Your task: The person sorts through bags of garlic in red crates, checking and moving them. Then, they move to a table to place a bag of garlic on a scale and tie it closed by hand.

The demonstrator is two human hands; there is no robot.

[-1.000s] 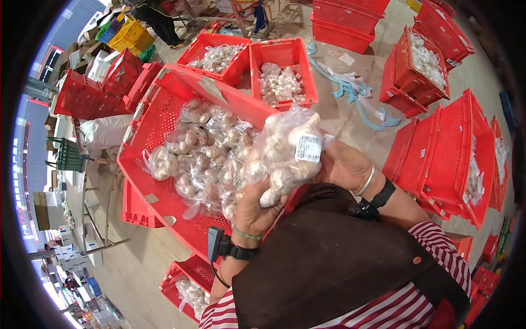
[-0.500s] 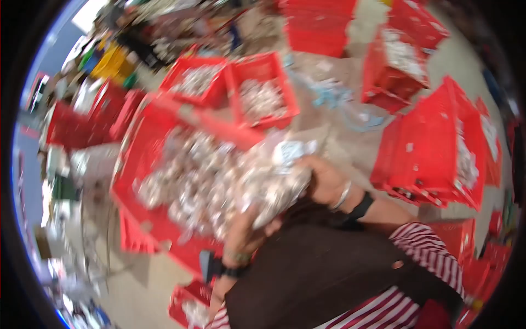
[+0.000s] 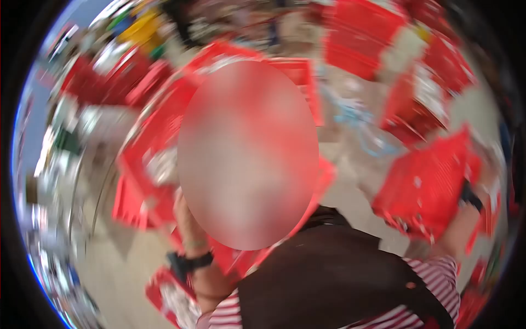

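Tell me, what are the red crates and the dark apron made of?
The red crates look like hard moulded plastic: one even bright red, stiff straight sides. The picture is too blurred to show any surface detail. The dark apron looks like matte brown cloth, soft and dull, lying over a striped shirt. Whether it is cotton or something else cannot be told.

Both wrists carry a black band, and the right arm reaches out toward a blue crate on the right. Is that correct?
Not quite. The head view shows the right arm reaching toward a red crate, not a blue one. A black band does sit on the right wrist and on the left wrist.
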